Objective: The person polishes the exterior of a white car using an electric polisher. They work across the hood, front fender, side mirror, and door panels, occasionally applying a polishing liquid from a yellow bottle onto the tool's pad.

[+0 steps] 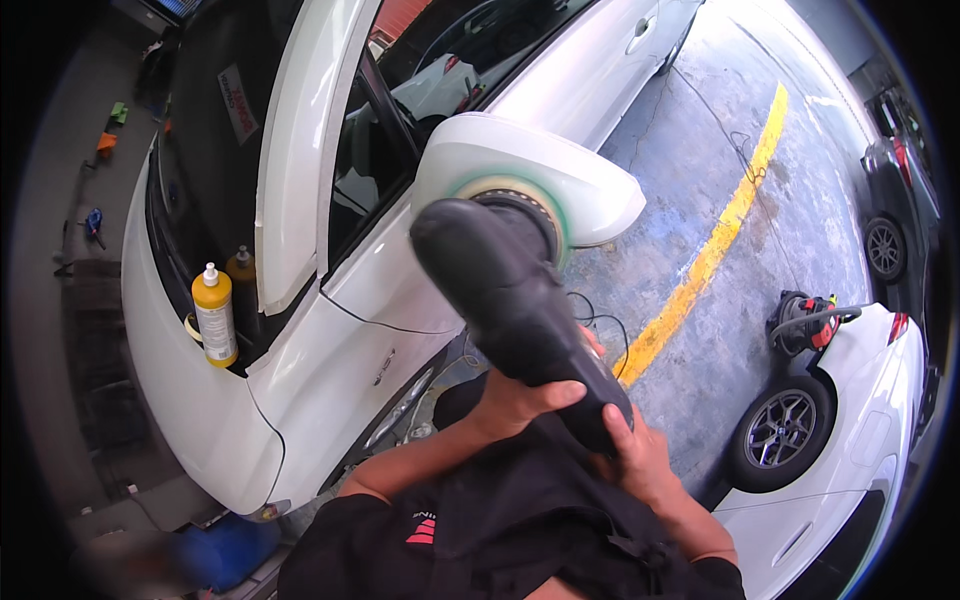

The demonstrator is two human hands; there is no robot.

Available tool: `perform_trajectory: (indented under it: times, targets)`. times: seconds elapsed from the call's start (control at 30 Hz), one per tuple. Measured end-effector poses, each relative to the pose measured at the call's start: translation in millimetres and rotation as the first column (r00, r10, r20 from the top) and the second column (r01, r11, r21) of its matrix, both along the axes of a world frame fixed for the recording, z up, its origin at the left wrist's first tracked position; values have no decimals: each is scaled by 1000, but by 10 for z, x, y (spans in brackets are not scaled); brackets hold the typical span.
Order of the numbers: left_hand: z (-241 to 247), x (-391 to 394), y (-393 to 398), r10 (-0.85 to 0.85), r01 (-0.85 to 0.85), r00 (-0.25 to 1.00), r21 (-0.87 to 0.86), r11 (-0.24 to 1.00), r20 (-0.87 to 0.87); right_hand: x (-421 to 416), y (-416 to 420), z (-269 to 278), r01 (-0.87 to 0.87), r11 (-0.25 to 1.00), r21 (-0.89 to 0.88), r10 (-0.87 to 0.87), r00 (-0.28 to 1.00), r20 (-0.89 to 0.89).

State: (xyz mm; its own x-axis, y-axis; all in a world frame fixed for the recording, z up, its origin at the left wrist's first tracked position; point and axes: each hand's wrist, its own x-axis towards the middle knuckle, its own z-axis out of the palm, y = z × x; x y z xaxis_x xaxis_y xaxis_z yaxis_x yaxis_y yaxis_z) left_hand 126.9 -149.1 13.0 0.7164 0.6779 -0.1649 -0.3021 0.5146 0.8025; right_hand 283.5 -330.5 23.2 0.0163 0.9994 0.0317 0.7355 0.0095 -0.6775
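Both hands grip a black car polisher (517, 300) in the middle of the view. My left hand (529, 401) is wrapped round its body on the picture's left side, with the thumb on top. On the other side, my right hand (637, 450) holds the rear end of the body. The round pad (559, 217), pale with a green edge, lies against the white wing mirror housing (525, 150) of a white car. The machine's head hides part of the pad. A yellow bottle (215, 319) with a white cap stands upright by the base of the windscreen.
Masking tape runs along the white windscreen pillar (289, 172). A roll of tape (192, 327) lies behind the bottle. A cable (600, 319) trails on the floor near a yellow line (705, 259). At right are a red and black vacuum cleaner (806, 322) and another white car (832, 480).
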Motion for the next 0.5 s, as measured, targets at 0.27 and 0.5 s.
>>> perform_trajectory:
  times: [0.27, 0.5]
  targets:
    - [26, -407, 415, 310, -267, 936, -235, 935, 169, -211, 988, 749, -192, 953, -235, 219, 971, 92]
    - [435, -89, 160, 105, -104, 994, -131, 986, 3, 10, 454, 771, -69, 970, -235, 69, 998, -8]
